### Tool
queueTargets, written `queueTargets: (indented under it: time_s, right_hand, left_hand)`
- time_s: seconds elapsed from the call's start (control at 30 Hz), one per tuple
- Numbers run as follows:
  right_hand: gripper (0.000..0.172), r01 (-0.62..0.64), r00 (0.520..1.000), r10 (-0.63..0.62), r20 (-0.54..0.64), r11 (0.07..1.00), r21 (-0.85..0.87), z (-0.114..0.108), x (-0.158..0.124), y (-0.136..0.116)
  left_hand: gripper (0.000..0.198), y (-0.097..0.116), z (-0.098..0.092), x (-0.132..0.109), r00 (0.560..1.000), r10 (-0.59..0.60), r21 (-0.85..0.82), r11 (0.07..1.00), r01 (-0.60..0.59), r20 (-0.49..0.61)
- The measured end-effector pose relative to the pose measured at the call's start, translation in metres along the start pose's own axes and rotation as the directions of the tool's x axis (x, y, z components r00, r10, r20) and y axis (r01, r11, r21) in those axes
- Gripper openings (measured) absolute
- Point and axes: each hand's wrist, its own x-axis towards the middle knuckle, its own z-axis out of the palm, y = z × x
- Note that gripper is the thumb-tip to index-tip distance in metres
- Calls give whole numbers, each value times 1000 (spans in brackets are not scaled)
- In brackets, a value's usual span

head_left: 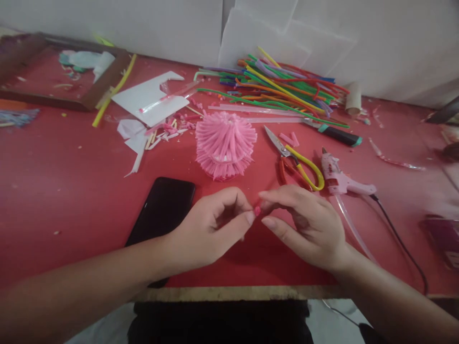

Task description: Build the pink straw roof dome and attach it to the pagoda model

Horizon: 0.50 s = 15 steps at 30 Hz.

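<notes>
Between thumb and forefinger, my left hand (218, 224) pinches a small dark-pink piece (257, 210), too small for me to tell its kind. My right hand (308, 222) is just right of it, thumb and fingers apart, with nothing visible between them. Beyond both hands stands a tiered, dome-like pink craft (225, 143) made of short fuzzy lengths like pipe cleaner. A black phone (165, 203) lies flat beside my left hand, partly covered by my arm. Scissors (281, 143) with yellow and red handles lie past my right hand, blades partly spread.
A pink glue gun (335, 174) with a cord lies at the right. Behind are a pile of colored pipe cleaners (283, 86), a cutter knife (340, 135) and a cardboard tube (354, 98). White paper scraps (147, 98) and a brown frame (86, 95) are at the left.
</notes>
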Motion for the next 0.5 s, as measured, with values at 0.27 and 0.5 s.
queueTargets:
  time_s: [0.27, 0.5]
  right_hand:
    - [7, -19, 996, 14, 89, 998, 58, 0, 1, 2]
    - [11, 152, 984, -154, 87, 988, 36, 1, 0, 4]
  left_hand:
    - [15, 1, 0, 0, 996, 76, 303, 949, -84, 39]
    - [17, 6, 1, 2, 973, -143, 41, 990, 138, 183]
